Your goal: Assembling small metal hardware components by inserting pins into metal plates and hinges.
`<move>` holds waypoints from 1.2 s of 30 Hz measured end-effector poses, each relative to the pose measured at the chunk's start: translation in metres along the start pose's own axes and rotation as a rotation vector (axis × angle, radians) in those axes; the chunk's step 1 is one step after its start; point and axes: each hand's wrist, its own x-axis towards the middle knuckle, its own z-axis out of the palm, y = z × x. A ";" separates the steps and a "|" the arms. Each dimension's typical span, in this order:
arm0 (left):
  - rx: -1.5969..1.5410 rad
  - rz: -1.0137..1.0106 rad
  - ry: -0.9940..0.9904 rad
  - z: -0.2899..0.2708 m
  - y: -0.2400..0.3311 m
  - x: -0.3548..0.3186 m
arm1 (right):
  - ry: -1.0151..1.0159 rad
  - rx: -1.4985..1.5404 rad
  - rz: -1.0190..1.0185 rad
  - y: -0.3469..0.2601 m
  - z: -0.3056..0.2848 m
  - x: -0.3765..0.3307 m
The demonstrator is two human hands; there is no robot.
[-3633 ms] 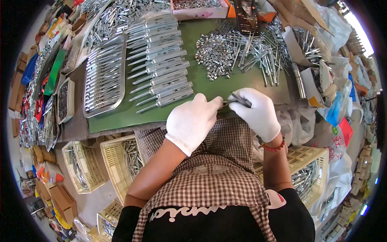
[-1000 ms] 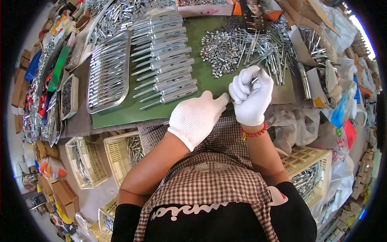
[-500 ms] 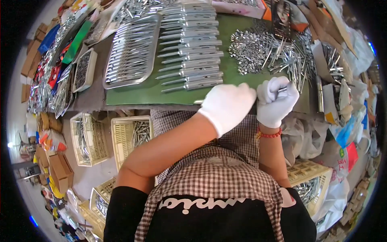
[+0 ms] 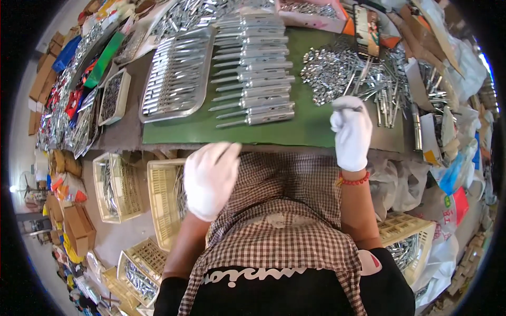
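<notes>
My left hand (image 4: 211, 181), in a white glove, is over my lap in front of the table edge, near a cream basket. It is blurred by motion; its fingers look stretched out, and I see nothing in them. White-gloved too, my right hand (image 4: 352, 134) is raised at the table's front edge, fingers curled round a short thin metal piece (image 4: 352, 109). Just beyond it lie a pile of small silver metal parts (image 4: 324, 73) and loose metal rods (image 4: 387, 97). Pointed metal tools with thick handles (image 4: 263, 81) lie in a stacked row on the green mat (image 4: 311, 124).
On the left are a metal tray (image 4: 204, 89) of slim metal pieces and a small white box (image 4: 122, 102) of tiny parts. A phone (image 4: 367, 31) stands behind the pile. Cream baskets (image 4: 158, 208) of metal parts are below the table. A metal tube (image 4: 417, 129) lies at right.
My left hand has swung left and back from beside the right hand to over my lap. The metal end under it is no longer seen. My right hand has shifted slightly left, still closed.
</notes>
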 end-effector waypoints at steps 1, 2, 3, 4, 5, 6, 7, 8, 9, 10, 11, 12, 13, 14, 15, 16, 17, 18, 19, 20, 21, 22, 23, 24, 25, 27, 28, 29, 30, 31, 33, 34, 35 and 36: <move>-0.037 0.048 0.011 0.007 0.007 0.019 | -0.016 -0.056 -0.023 -0.002 0.001 -0.001; -0.069 0.093 0.024 0.014 0.011 0.037 | -0.036 -0.110 -0.046 -0.002 0.007 -0.002; -0.090 0.110 0.048 0.025 0.014 0.050 | -0.064 -0.161 -0.093 -0.002 0.009 -0.002; -0.103 0.129 0.058 0.030 0.017 0.058 | -0.073 -0.196 -0.096 -0.002 0.007 -0.003; -0.037 0.106 0.008 0.034 0.021 0.065 | -0.077 -0.201 -0.089 -0.001 0.006 -0.004; 0.031 0.080 -0.042 0.037 0.023 0.071 | -0.083 -0.203 -0.079 -0.001 0.005 -0.005; 0.004 0.097 -0.057 0.039 0.022 0.075 | -0.079 -0.236 -0.063 -0.001 0.005 -0.006; -0.001 0.108 -0.055 0.039 0.021 0.077 | -0.070 -0.238 -0.071 -0.002 0.007 -0.007; -0.007 0.114 -0.114 0.039 0.020 0.079 | -0.063 -0.247 -0.066 -0.003 0.010 -0.008; -0.013 0.119 -0.174 0.039 0.019 0.080 | -0.056 -0.257 -0.060 -0.004 0.011 -0.008; -0.013 0.124 -0.176 0.039 0.017 0.080 | -0.098 -0.271 -0.084 -0.002 0.007 -0.008; -0.059 0.134 -0.141 0.039 0.015 0.080 | -0.093 -0.270 -0.084 -0.001 0.006 -0.008; -0.103 0.141 -0.105 0.040 0.014 0.080 | -0.115 -0.253 -0.090 -0.001 0.005 -0.006; -0.102 0.141 -0.107 0.043 0.011 0.077 | -0.136 -0.236 -0.095 0.000 0.005 -0.005; -0.224 0.104 -0.056 0.047 0.009 0.073 | -0.135 -0.234 -0.094 -0.001 0.007 -0.004; -0.344 0.065 -0.006 0.048 0.006 0.069 | -0.140 -0.197 -0.068 -0.003 0.010 -0.004; -0.378 0.043 -0.036 0.046 0.003 0.067 | -0.144 -0.160 -0.042 -0.007 0.014 -0.004; -0.375 0.040 -0.041 0.045 0.000 0.067 | -0.144 -0.156 -0.037 -0.015 0.018 -0.008; -0.377 0.057 -0.060 0.044 -0.002 0.068 | -0.155 -0.254 0.069 -0.026 0.023 -0.013; -0.380 0.073 -0.080 0.042 -0.002 0.071 | -0.167 -0.352 0.175 -0.031 0.026 -0.019; -0.342 0.096 -0.107 0.040 -0.001 0.075 | -0.143 -0.415 0.173 -0.027 0.029 -0.022; -0.343 0.095 -0.112 0.037 0.004 0.080 | -0.141 -0.414 0.178 -0.025 0.028 -0.026; -0.234 0.128 -0.228 0.035 0.010 0.085 | -0.149 -0.460 0.191 -0.024 0.028 -0.029; -0.125 0.160 -0.343 0.031 0.018 0.088 | -0.158 -0.507 0.203 -0.023 0.028 -0.031; -0.144 0.219 -0.333 0.029 0.029 0.090 | -0.117 -0.498 0.184 -0.024 0.030 -0.033; -0.222 0.248 -0.328 0.020 0.041 0.092 | -0.154 -0.473 0.255 -0.031 0.024 -0.032; -0.260 0.256 -0.316 0.020 0.041 0.094 | -0.188 -0.447 0.313 -0.035 0.023 -0.029; -0.258 0.253 -0.316 0.020 0.038 0.092 | -0.194 -0.525 0.300 -0.041 0.025 -0.030; -0.299 0.240 -0.290 0.020 0.032 0.090 | -0.198 -0.524 0.301 -0.040 0.024 -0.030; -0.343 0.231 -0.266 0.021 0.028 0.087 | -0.220 -0.578 0.289 -0.038 0.021 -0.030; -0.373 0.239 -0.243 0.025 0.025 0.085 | -0.238 -0.631 0.278 -0.037 0.020 -0.031; -0.397 0.238 -0.218 0.025 0.024 0.084 | -0.220 -0.650 0.257 -0.036 0.022 -0.032; -0.394 0.234 -0.219 0.024 0.025 0.083 | -0.202 -0.670 0.236 -0.035 0.022 -0.032; -0.395 0.212 -0.217 0.024 0.026 0.082 | -0.205 -0.668 0.238 -0.033 0.019 -0.032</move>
